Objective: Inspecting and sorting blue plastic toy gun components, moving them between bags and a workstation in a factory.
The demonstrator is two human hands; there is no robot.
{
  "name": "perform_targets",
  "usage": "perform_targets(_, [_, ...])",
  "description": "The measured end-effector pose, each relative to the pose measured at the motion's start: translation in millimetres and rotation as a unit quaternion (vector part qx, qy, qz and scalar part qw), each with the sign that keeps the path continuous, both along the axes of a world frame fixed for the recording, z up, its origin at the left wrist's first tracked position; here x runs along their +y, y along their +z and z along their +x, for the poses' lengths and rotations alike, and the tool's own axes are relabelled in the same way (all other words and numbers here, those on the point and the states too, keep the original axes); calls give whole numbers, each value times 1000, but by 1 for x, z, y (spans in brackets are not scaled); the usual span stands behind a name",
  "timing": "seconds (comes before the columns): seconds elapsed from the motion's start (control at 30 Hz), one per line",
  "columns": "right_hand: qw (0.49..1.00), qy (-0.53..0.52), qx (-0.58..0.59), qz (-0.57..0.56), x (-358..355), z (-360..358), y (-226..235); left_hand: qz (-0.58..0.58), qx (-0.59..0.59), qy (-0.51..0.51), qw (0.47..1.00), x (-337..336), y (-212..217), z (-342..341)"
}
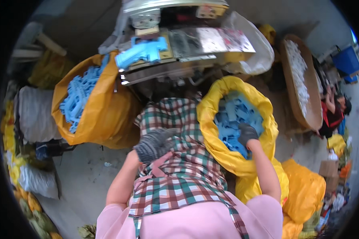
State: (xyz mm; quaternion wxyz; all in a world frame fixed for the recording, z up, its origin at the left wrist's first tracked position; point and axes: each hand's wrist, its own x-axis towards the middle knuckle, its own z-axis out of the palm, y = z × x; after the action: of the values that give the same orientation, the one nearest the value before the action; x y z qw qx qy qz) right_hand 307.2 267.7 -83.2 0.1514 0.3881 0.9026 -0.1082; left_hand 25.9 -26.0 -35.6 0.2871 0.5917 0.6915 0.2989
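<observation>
Two gloved hands showed. The right hand [247, 134] reached into the yellow bag [211, 119], grip closing on blue parts [231, 119]. The left hand [153, 145] rested on the apron [179, 167], loosely curled, empty. A second, orange bag [103, 115] held more.

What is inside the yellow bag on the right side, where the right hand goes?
The yellow bag holds many blue plastic pieces. The gloved right hand reaches in among them. The deeper layers and the fingertips are covered, so a grip cannot be confirmed.
</observation>
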Motion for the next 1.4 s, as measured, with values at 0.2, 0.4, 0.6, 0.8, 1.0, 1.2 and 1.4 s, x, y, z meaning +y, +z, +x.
perform_targets(0.2, [979, 76, 182, 49, -32, -40, 120, 158, 80, 52, 983, 34, 34, 22])
perform_targets(0.4, [824, 428, 371, 10, -107, -91, 195, 115, -189, -123, 968, 64, 55, 22])
perform_targets(0.6, [890, 326, 305, 93, -117, -107, 200, 204, 358, 139, 901, 64, 66, 8])
perform_targets(0.8, [869, 217, 443, 35, -94, -136, 171, 337, 430, 186, 817, 67, 85, -28])
perform_targets(1.0, [775, 190, 599, -64, -67, -140, 172, 71, 329, 276, 900, 70, 135, -140])
perform_targets(1.2, [770, 227, 591, -77, -65, -182, 171, 87, 464, 251, 845, 57, 144, -115])
perform_targets(1.4, [778, 345, 524, -43, -46, -269, 178, 100, 545, 394, 734, -55, 86, -151])
